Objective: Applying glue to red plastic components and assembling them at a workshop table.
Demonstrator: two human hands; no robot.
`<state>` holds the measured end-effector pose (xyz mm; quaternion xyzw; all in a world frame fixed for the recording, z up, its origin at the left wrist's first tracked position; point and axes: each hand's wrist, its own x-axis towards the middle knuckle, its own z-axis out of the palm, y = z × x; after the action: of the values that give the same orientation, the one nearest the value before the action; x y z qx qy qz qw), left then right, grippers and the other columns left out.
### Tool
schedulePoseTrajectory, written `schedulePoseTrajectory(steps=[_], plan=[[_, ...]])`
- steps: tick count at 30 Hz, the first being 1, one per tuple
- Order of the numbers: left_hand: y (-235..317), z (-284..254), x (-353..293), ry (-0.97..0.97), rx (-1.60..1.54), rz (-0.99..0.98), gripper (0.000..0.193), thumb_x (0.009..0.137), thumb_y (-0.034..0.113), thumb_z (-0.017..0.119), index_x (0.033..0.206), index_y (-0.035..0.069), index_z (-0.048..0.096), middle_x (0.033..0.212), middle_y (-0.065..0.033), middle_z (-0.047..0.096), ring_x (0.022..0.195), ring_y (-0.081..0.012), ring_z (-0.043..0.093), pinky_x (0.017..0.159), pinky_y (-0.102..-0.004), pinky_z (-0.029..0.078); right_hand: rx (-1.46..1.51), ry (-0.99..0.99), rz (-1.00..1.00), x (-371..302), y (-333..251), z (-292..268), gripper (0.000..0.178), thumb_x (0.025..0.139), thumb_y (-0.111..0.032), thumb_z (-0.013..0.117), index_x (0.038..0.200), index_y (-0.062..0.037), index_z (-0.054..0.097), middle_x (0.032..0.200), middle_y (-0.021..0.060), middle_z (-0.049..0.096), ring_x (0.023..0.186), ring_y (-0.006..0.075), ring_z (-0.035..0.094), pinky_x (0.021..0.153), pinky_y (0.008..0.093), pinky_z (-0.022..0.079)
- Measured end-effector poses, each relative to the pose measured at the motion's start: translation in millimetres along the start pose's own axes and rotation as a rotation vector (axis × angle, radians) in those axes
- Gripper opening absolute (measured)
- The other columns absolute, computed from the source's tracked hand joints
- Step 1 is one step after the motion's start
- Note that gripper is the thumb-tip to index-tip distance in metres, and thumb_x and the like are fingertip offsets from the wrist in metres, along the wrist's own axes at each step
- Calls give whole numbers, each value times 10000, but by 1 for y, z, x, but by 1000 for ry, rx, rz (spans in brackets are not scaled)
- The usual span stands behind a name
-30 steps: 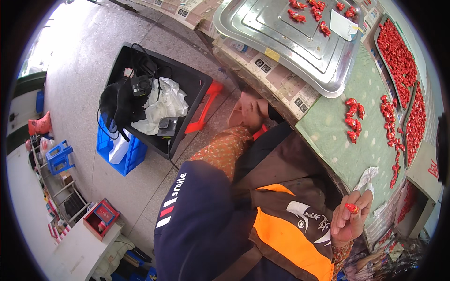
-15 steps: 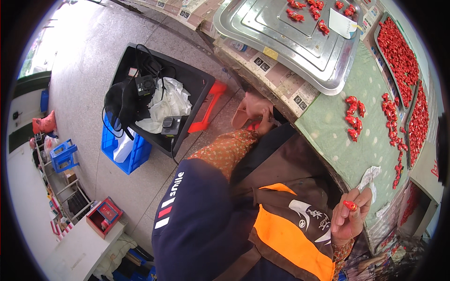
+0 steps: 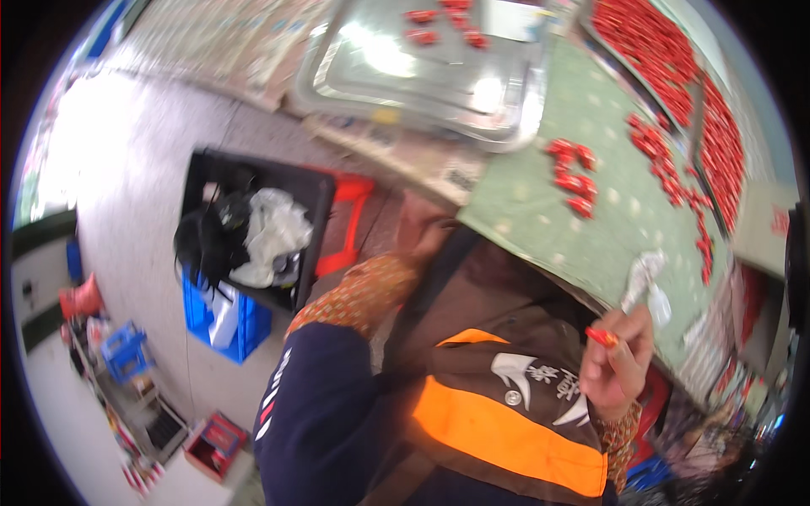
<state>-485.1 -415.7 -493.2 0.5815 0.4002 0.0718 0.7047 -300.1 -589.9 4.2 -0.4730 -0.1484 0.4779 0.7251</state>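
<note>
My right hand [image 3: 618,364] is closed, its fingertips pinching a small glossy red piece with a yellow mark [image 3: 602,337] above the front edge of the table. A crumpled white tissue [image 3: 646,271] lies on the green spotted cloth [image 3: 523,198] just beyond it. Similar red pieces [image 3: 576,183] sit in a small group on the cloth. My left hand [image 3: 426,236] is low beside the table edge, near my lap; blur hides its fingers and whatever it touches.
A metal tray [image 3: 413,110] with a few red pieces and a white card stands at the table's far side. Heaped red pieces [image 3: 650,51] fill trays at the right. Left of me are a black bin [image 3: 316,211], a red stool [image 3: 346,228] and a blue crate [image 3: 253,333].
The whole view has swung, so the table and tray appear farther left. My right hand still pinches the red piece, which is now turned to a different angle. My left hand has become blurred.
</note>
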Motion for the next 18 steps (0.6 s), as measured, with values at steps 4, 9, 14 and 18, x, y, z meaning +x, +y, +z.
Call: schedulePoseTrajectory(steps=[4,9,14,18], plan=[[193,26,-53,71,-186,-195,328,889,25,547,1214,-16,545,1156,-159,596,1074,-237,562,901,-363,460,-49,241,-47,-14,-5,-26,119,911,-25,580,927,-11,463,794,149,569,521,174,574,395,273,498],[277,20,-131,4,343,499,253,963,61,495,1200,-16,537,1084,-116,594,1013,-197,556,925,-327,425,-33,285,-52,-29,-8,-35,108,911,-34,612,935,-10,509,783,110,617,587,139,614,455,260,528],[373,60,-190,-380,115,392,205,1012,124,456,1163,9,531,976,-66,574,877,-110,546,816,-234,449,-31,234,-45,-41,-5,-48,129,909,-59,643,921,-2,528,783,93,624,616,119,621,486,248,538],[405,103,-204,-528,-66,408,301,1016,188,476,1266,30,424,956,-63,558,834,-102,548,710,-243,485,-10,203,-48,-48,-8,-52,122,915,-63,637,930,-1,532,781,89,621,617,114,621,490,243,539]])
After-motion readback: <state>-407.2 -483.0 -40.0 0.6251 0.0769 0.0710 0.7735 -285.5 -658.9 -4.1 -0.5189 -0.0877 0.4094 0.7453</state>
